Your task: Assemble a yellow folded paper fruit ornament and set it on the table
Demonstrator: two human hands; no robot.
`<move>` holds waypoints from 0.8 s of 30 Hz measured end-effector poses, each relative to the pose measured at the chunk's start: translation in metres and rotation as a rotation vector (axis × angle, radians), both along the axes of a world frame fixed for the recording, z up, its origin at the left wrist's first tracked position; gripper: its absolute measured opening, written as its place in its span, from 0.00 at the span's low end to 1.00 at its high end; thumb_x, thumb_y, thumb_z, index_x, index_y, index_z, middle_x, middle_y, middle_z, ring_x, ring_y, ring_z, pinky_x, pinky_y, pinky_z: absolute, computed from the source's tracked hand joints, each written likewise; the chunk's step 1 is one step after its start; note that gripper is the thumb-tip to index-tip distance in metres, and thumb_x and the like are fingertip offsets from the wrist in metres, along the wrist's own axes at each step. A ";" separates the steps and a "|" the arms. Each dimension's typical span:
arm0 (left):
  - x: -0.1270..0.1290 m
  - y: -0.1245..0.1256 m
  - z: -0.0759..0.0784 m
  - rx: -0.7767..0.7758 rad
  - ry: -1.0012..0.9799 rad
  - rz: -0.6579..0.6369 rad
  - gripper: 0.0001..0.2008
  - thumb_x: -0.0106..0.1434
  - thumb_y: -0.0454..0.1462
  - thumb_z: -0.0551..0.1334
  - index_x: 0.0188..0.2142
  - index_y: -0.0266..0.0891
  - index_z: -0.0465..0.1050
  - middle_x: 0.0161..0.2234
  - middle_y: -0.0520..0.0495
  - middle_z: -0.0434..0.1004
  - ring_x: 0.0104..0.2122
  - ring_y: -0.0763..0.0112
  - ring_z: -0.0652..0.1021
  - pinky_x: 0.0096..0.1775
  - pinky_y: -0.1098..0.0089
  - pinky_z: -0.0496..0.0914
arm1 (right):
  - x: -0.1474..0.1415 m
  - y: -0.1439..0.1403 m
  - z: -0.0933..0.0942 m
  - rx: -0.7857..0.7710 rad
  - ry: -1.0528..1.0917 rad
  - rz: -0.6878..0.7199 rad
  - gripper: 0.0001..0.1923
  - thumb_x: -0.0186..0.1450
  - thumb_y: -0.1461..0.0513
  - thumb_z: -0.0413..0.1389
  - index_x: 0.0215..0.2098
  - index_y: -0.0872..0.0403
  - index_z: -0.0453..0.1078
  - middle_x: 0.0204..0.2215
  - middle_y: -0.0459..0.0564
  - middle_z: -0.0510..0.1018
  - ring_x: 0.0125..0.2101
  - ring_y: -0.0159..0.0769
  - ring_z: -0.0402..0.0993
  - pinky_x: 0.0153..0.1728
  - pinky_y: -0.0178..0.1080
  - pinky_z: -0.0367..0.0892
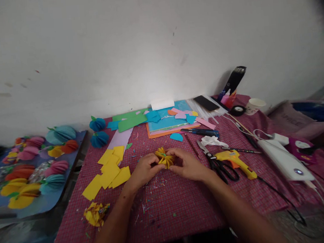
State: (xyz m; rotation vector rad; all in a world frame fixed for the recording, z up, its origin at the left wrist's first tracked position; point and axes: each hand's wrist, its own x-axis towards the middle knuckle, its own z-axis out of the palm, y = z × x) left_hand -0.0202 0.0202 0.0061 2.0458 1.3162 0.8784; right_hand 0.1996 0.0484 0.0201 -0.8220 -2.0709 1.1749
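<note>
Between my two hands, over the middle of the table, is a yellow pleated paper pumpkin [164, 157] with a small green bit at its centre. My left hand [147, 171] pinches its left side with thumb and fingers. On the other side, my right hand [187, 165] grips its right edge the same way. Yellow paper pieces [111, 169] lie spread to the left of my left hand. Scissors [217, 162] and a yellow glue gun [235, 162] rest to the right of my right hand.
Coloured paper sheets [168, 124] are stacked at the back, near a blue-handled tool [199, 132]. Blue paper pumpkins [99, 139] stand at the back left. A blue board [51, 201] on the left carries several finished ones. A white power bank [286, 161] and cables lie right.
</note>
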 end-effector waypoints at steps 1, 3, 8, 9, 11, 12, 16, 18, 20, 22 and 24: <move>0.000 0.000 0.000 -0.002 0.000 0.006 0.12 0.62 0.40 0.66 0.27 0.37 0.69 0.28 0.52 0.71 0.29 0.73 0.71 0.33 0.72 0.61 | 0.001 0.001 0.001 0.015 -0.009 -0.018 0.16 0.61 0.64 0.60 0.48 0.51 0.68 0.44 0.49 0.74 0.42 0.37 0.70 0.44 0.39 0.66; -0.001 0.000 0.000 -0.007 -0.002 0.002 0.13 0.62 0.40 0.66 0.26 0.37 0.68 0.27 0.53 0.71 0.29 0.74 0.70 0.33 0.72 0.61 | 0.002 0.001 0.001 0.032 -0.047 -0.048 0.17 0.61 0.62 0.61 0.48 0.52 0.68 0.44 0.50 0.74 0.42 0.38 0.71 0.43 0.39 0.66; 0.000 0.000 0.000 -0.035 -0.016 -0.021 0.14 0.61 0.40 0.67 0.25 0.37 0.67 0.27 0.53 0.70 0.29 0.74 0.70 0.33 0.73 0.60 | -0.001 0.000 -0.004 0.045 -0.154 -0.105 0.15 0.61 0.59 0.62 0.46 0.52 0.70 0.40 0.50 0.75 0.39 0.38 0.71 0.40 0.39 0.66; 0.000 0.000 0.000 -0.041 -0.017 -0.025 0.14 0.61 0.40 0.67 0.25 0.37 0.66 0.27 0.53 0.69 0.29 0.74 0.70 0.33 0.73 0.60 | -0.001 0.001 -0.004 0.036 -0.158 -0.103 0.15 0.61 0.59 0.62 0.46 0.53 0.70 0.40 0.50 0.75 0.38 0.38 0.71 0.40 0.39 0.66; -0.001 0.000 0.000 -0.053 -0.019 -0.031 0.14 0.61 0.41 0.67 0.25 0.37 0.66 0.27 0.53 0.69 0.29 0.74 0.70 0.32 0.73 0.60 | 0.001 0.002 -0.004 0.009 -0.157 -0.088 0.15 0.61 0.60 0.62 0.46 0.53 0.70 0.39 0.49 0.76 0.37 0.37 0.72 0.40 0.38 0.66; -0.001 0.000 0.000 -0.057 -0.019 -0.033 0.14 0.61 0.41 0.67 0.25 0.37 0.66 0.27 0.53 0.69 0.29 0.74 0.70 0.32 0.73 0.60 | 0.002 0.003 -0.003 -0.006 -0.155 -0.078 0.15 0.61 0.60 0.62 0.46 0.53 0.70 0.39 0.49 0.77 0.37 0.37 0.72 0.40 0.38 0.66; -0.002 -0.001 0.002 -0.066 -0.009 -0.036 0.14 0.61 0.41 0.66 0.26 0.37 0.67 0.27 0.53 0.69 0.29 0.74 0.69 0.32 0.73 0.60 | 0.008 0.006 0.001 -0.066 -0.139 -0.040 0.16 0.59 0.60 0.64 0.45 0.53 0.71 0.40 0.48 0.78 0.39 0.37 0.73 0.41 0.38 0.67; -0.002 -0.001 0.003 -0.071 -0.003 -0.029 0.14 0.62 0.41 0.66 0.25 0.37 0.67 0.27 0.53 0.69 0.29 0.74 0.69 0.32 0.73 0.60 | 0.010 0.007 0.002 -0.089 -0.133 -0.026 0.16 0.59 0.60 0.64 0.45 0.53 0.71 0.39 0.47 0.78 0.39 0.37 0.73 0.40 0.38 0.67; -0.002 -0.001 0.004 -0.077 -0.003 -0.025 0.14 0.62 0.42 0.65 0.25 0.37 0.67 0.27 0.53 0.69 0.28 0.74 0.69 0.32 0.72 0.60 | 0.011 0.008 0.004 -0.098 -0.142 -0.024 0.16 0.58 0.60 0.65 0.44 0.52 0.72 0.39 0.47 0.78 0.38 0.37 0.73 0.40 0.38 0.67; -0.001 -0.002 0.006 -0.078 -0.003 -0.025 0.14 0.62 0.42 0.65 0.25 0.37 0.67 0.27 0.53 0.69 0.28 0.74 0.69 0.32 0.72 0.60 | 0.012 0.008 0.005 -0.097 -0.154 -0.028 0.16 0.58 0.59 0.65 0.44 0.52 0.72 0.39 0.47 0.78 0.38 0.37 0.74 0.39 0.38 0.67; -0.001 -0.002 0.006 -0.082 -0.002 -0.023 0.14 0.62 0.42 0.65 0.25 0.37 0.67 0.27 0.53 0.69 0.28 0.74 0.69 0.32 0.72 0.60 | 0.012 0.008 0.005 -0.085 -0.160 -0.033 0.15 0.59 0.59 0.65 0.43 0.53 0.72 0.39 0.47 0.78 0.38 0.37 0.74 0.39 0.38 0.66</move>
